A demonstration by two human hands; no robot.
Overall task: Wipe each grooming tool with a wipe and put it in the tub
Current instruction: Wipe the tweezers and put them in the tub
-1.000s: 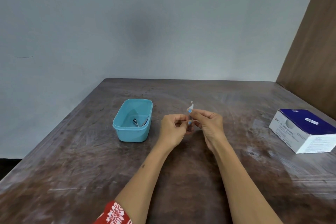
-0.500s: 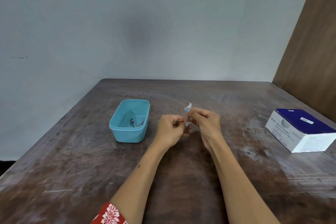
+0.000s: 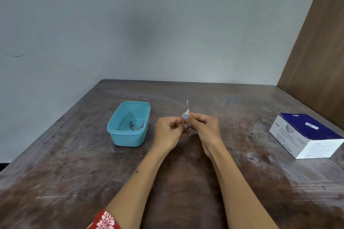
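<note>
Head view: right hand (image 3: pixel 204 126) has slid wipe (image 3: pixel 186 113) down, baring tool (image 3: pixel 186 105) tip; left hand (image 3: pixel 168 132) pinches tool's lower end. Wiping nearly done; tub (image 3: pixel 128 135) next.

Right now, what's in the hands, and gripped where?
A thin metal tool, its tip sticking up. The right hand pinches a white wipe round its middle; the left hand pinches near its lower end, which is hidden.
</note>
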